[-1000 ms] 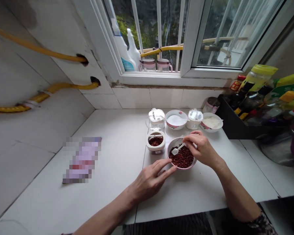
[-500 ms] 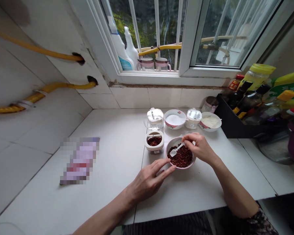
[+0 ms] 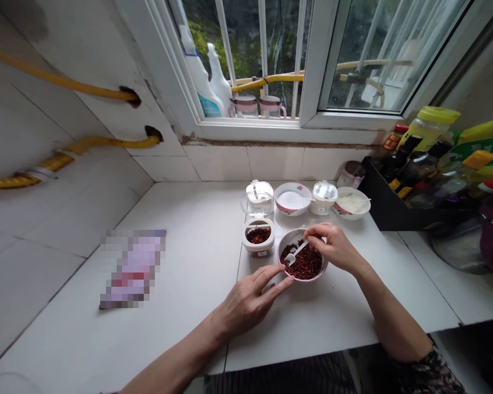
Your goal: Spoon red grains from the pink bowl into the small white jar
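Observation:
A bowl [image 3: 282, 239] with a pink rim stands on the counter, holding dark red bits [image 3: 310, 266] that look like Sichuan peppercorns. Pinched in my right hand [image 3: 332, 246] is the handle of a small white spoon [image 3: 298, 251]; its scoop rests in the bits near the bowl's left side. My left hand [image 3: 252, 298] has its fingers stretched out, with fingertips touching the near left rim. Just left of the bowl is a seasoning jar [image 3: 258, 246] with its lid up, holding the same dark red bits.
Behind stand a clear jar with a white lid [image 3: 259, 196], a bowl of white grains [image 3: 292, 210], another lidded jar [image 3: 324, 198] and a bowl of pale powder [image 3: 352, 214]. A black box [image 3: 388, 216] of bottles is at right. A blurred purple packet [image 3: 135, 268] lies at left.
The spoon's scoop has dipped slightly lower into the dark red bits. Both hands stay in nearly the same place, the left one still at the bowl's rim.

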`<state>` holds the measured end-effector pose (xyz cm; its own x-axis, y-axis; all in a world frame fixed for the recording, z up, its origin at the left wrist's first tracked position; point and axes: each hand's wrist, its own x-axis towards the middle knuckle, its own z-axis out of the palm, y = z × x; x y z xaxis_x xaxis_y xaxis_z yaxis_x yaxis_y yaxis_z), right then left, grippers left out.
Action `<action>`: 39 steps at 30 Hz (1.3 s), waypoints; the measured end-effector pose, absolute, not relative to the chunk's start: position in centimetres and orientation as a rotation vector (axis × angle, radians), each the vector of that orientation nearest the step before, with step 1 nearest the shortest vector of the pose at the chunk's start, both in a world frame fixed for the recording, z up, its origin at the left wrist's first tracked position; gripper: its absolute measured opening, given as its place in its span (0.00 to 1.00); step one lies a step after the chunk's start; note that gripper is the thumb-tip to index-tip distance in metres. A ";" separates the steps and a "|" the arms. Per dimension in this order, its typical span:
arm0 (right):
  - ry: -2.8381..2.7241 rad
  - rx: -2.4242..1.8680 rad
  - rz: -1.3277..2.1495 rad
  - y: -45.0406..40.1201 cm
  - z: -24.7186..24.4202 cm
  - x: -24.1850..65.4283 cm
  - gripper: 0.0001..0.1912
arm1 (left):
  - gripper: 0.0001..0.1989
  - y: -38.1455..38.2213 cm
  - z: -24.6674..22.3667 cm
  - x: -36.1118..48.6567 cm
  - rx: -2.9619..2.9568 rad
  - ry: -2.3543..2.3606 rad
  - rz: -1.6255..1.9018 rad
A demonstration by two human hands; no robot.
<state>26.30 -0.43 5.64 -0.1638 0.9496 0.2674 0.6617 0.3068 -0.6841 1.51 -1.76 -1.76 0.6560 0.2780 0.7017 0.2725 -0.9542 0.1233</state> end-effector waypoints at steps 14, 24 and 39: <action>-1.387 -1.358 1.006 0.6 5.5 27.3 0.10 | 0.24 -1.7 -2.0 1.5 2.842 0.485 1.196; -1.285 -1.202 0.651 0.5 6.0 23.0 0.09 | 0.25 -1.7 -1.9 1.5 2.859 0.477 1.198; -1.819 -1.276 0.230 -0.3 6.7 27.3 0.07 | 0.22 -1.8 -1.3 1.6 2.882 0.470 1.228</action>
<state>27.34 -0.30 6.74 -0.0886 0.8328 0.5465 0.6707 0.4555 -0.5854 1.65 -1.80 -1.26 0.6554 0.2600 0.7091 0.2804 -0.9555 0.0911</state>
